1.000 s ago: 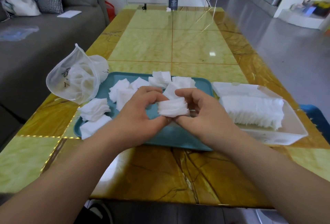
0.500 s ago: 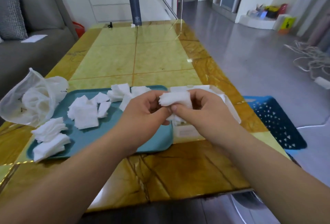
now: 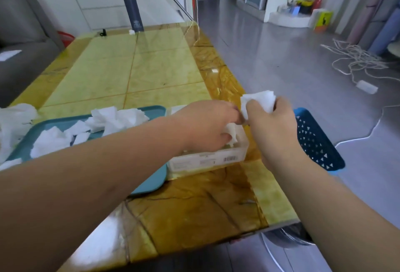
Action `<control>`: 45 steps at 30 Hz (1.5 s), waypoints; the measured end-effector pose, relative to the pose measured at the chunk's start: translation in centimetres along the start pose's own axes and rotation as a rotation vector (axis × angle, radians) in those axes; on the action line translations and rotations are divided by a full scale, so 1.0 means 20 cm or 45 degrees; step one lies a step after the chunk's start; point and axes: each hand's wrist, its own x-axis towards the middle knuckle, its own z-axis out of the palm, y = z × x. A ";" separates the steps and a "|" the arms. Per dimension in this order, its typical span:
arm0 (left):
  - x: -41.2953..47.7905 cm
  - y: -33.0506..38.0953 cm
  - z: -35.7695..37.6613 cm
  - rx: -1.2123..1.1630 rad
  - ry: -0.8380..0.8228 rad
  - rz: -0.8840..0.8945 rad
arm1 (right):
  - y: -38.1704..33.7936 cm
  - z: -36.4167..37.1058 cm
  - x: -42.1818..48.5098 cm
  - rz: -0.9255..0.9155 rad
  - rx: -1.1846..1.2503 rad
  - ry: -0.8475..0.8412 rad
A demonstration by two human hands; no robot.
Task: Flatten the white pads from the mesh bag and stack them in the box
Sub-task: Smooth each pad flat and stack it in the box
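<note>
The right hand [image 3: 270,124] pinches a small bunch of pads [image 3: 259,100] between thumb and fingers. The bunch is white, soft and crinkly, and it is up in the air over the right edge of the counter [image 3: 164,68]. The counter is shiny stone with yellow and brown squares.

The left hand [image 3: 207,126] reaches down into the box [image 3: 205,161]. Its fingers curl around a white pad [image 3: 232,133] inside. There is one box. It is a see-through plastic rectangle with a barcode on its near wall, and it sits close to the right edge.

One smooth teal tray [image 3: 151,178] with round corners lies touching the box on its left. A fluffy heap of loose pads [image 3: 116,118] lies on it. They are too blurry to count.

One thin white mesh bag [image 3: 13,120] sags at the left edge. One tall dark bottle [image 3: 132,10] stands at the far edge. One blue plastic basket [image 3: 313,141] with little triangle holes sits on the floor by the right edge.
</note>
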 end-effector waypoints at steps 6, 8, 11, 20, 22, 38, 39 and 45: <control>0.03 -0.06 0.05 0.191 -0.143 0.052 | 0.00 0.02 -0.01 -0.032 -0.159 -0.104; 0.02 -0.08 0.07 0.201 -0.174 0.068 | 0.00 0.03 -0.04 -0.019 -0.224 -0.161; -0.02 -0.09 0.10 0.150 -0.148 0.034 | 0.00 0.05 -0.06 -0.055 -0.343 -0.224; -0.06 -0.11 0.06 0.226 -0.278 -0.060 | 0.03 0.08 -0.08 -0.234 -0.758 -0.198; -0.08 -0.12 0.04 0.291 -0.305 -0.055 | 0.02 0.09 -0.09 -0.269 -0.888 -0.182; -0.09 -0.10 0.06 0.300 -0.385 -0.048 | -0.06 0.25 0.00 -0.293 -1.682 -0.280; -0.09 -0.10 0.06 0.303 -0.389 -0.057 | -0.06 0.25 0.00 -0.297 -1.708 -0.308; -0.04 -0.07 0.07 0.297 -0.325 -0.191 | -0.06 0.19 -0.02 -0.381 -1.663 -0.566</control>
